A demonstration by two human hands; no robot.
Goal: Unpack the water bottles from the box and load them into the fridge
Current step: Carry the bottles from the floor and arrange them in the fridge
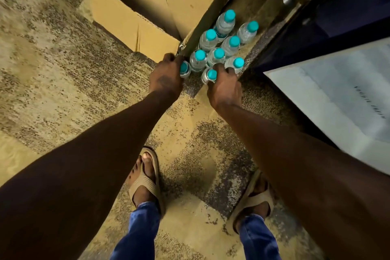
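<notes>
Several clear water bottles with teal caps stand upright on the speckled floor, between the cardboard box and the fridge. My left hand grips the nearest-left bottle around its neck. My right hand grips another front bottle just below its cap. The box lies open to the left; what I see of its inside holds no bottles. The fridge shows as a dark body at the right with its door swung open.
My two feet in tan sandals stand on the floor below the bottles. The pale inner face of the fridge door juts out at the right, close to my right arm. A box flap stands right beside the bottles.
</notes>
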